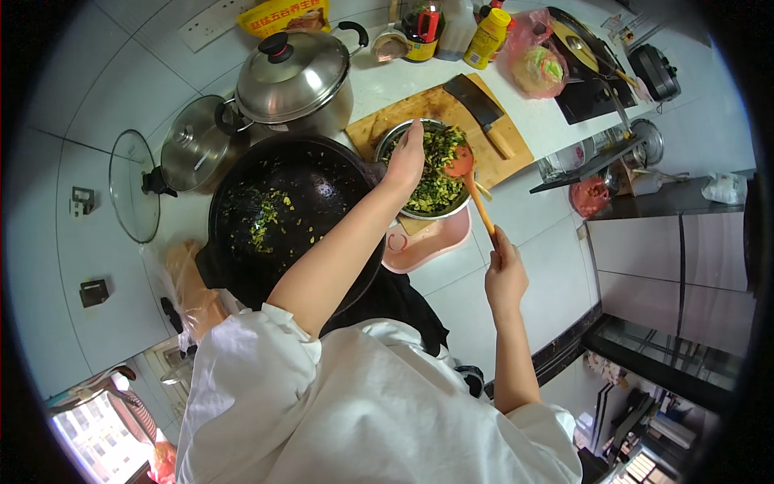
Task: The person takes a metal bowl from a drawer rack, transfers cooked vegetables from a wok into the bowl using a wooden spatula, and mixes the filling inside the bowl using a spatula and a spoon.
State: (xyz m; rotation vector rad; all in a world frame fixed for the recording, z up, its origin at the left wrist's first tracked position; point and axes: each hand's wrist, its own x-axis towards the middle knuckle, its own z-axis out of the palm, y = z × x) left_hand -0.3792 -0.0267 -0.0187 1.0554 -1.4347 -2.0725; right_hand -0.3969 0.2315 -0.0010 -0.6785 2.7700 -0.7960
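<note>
A metal bowl (430,214) filled with chopped greens and yellow bits (436,187) rests on a wooden cutting board (514,136). My left hand (411,151) is at the bowl's near-left rim, beside the wok handle; its fingertips are partly hidden, so its grip is unclear. In my right hand (507,272) is the orange handle of a cooking spatula (461,162), whose head lies over the greens at the bowl's right side. Left of the bowl, a large black wok (302,181) holds scattered scraps of the same food.
A cleaver (474,100) lies on the board. Behind the wok stand a lidded steel pot (296,78) and a saucepan (196,145). A pink plastic basin (426,242) sits below the board's edge. Bottles (487,39) and a bagged vegetable (538,66) stand farther back.
</note>
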